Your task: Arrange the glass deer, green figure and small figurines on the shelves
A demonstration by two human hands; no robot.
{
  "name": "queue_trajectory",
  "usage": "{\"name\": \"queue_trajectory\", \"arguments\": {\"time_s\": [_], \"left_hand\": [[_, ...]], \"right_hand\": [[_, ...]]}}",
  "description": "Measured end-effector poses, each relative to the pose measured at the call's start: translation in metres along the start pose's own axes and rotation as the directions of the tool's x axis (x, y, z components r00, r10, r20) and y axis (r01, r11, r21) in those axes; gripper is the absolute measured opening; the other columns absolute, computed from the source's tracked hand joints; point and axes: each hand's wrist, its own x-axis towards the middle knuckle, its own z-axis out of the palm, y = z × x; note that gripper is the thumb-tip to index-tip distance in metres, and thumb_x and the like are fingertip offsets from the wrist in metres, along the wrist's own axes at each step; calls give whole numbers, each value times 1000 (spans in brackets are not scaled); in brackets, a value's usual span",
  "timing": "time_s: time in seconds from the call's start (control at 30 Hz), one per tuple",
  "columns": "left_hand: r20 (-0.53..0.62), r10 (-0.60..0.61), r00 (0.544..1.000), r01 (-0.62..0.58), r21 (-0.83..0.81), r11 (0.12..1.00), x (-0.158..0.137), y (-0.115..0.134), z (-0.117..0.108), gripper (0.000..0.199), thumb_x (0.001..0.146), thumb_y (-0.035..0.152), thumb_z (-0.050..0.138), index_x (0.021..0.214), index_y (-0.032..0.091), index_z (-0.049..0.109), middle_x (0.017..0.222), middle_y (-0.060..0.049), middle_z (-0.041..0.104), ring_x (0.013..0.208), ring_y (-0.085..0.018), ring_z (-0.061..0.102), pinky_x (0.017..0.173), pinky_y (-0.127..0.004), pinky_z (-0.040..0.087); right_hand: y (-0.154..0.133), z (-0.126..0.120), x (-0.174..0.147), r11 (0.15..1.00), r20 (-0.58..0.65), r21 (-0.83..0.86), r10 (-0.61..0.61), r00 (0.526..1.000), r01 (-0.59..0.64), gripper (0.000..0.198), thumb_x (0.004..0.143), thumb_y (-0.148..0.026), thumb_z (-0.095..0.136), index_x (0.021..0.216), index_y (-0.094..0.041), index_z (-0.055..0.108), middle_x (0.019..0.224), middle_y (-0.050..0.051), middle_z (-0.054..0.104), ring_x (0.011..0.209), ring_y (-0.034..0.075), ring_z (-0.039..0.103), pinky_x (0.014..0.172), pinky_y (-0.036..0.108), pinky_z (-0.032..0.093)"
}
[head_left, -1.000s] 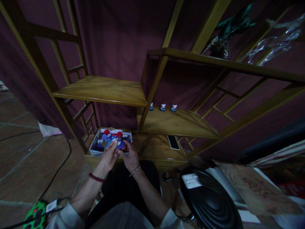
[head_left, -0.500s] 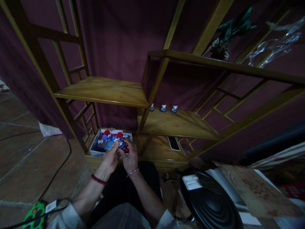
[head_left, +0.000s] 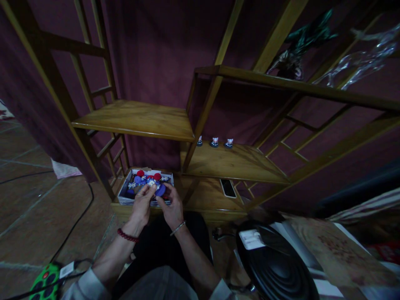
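Over the front of an open cardboard box (head_left: 125, 199) my two hands are close together. My left hand (head_left: 143, 204), with red beads at its wrist, pinches a small white-and-blue figurine (head_left: 151, 183), partly covered by the fingers. Between the thumb and fingers of my right hand (head_left: 173, 205) is a round purple-blue disc (head_left: 160, 190), tilted toward me. It touches or lies very near the figurine; whether they are joined I cannot tell. Inside the box are several blue and white pieces and red round pieces (head_left: 140, 173).
Three small figurines (head_left: 214, 142) stand on the middle wooden shelf (head_left: 231, 162). A phone (head_left: 228, 188) lies on the bottom shelf. Glass ornaments (head_left: 356, 62) are at the upper right. To my right is a black ridged object (head_left: 278, 262); a green power strip (head_left: 46, 281) lies at lower left.
My hands have moved slightly apart. The purple-blue disc now shows more of its face in my right hand. A light blue disc seen earlier by my left fingers is out of sight.
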Motion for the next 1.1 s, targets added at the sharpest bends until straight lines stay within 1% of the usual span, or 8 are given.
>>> {"name": "queue_trajectory", "arguments": {"time_s": [0.1,0.2,0.43,0.6,0.73,0.9,1.1], "left_hand": [[31,29,999,-31,44,999,2,0,-2,29,50,30,78,71,14,63,63,4,60,61,-7,52,64,-21,40],[82,30,996,-36,73,997,3,0,-4,29,52,28,77,74,15,63,67,3,61,64,-8,53,66,-21,40],[126,64,990,-84,155,984,3,4,-7,26,57,27,75,77,15,64,72,2,62,68,-9,53,71,-22,39],[183,78,980,-116,203,972,3,7,-9,25,59,28,73,77,15,62,72,2,62,70,-10,54,71,-22,39],[217,97,971,-145,222,964,4,8,-11,31,61,28,72,87,17,61,75,2,63,69,-9,54,69,-21,40],[235,140,962,-207,290,935,6,9,-12,29,60,28,72,84,16,61,71,3,62,67,-10,54,69,-22,41],[237,147,960,-219,319,922,6,8,-11,30,60,31,71,83,15,60,71,2,64,66,-10,56,67,-23,42]], "right_hand": [[-2,-4,2,1000,6,30,3,1000,-3,42,73,-23,60,114,-23,49,110,5,58,93,16,59,81,29,51],[-7,-8,4,999,12,49,-4,1000,3,41,73,-23,61,113,-23,51,111,6,57,97,17,58,82,30,50],[-14,-10,4,988,10,152,8,1000,-9,41,71,-22,63,111,-24,53,111,6,55,97,18,58,83,32,51],[-17,-11,4,992,9,125,-27,1000,25,39,72,-23,62,111,-24,55,112,7,54,100,19,55,82,31,51],[-16,-11,4,992,26,121,-31,999,28,40,73,-25,62,112,-24,55,113,6,55,101,19,55,84,31,49],[-13,-11,4,991,31,132,-24,999,19,41,72,-27,65,112,-25,57,113,5,57,99,18,56,83,29,50],[-13,-12,7,994,24,103,-30,999,27,40,71,-26,65,111,-28,59,112,4,58,100,19,56,82,30,50]]}}
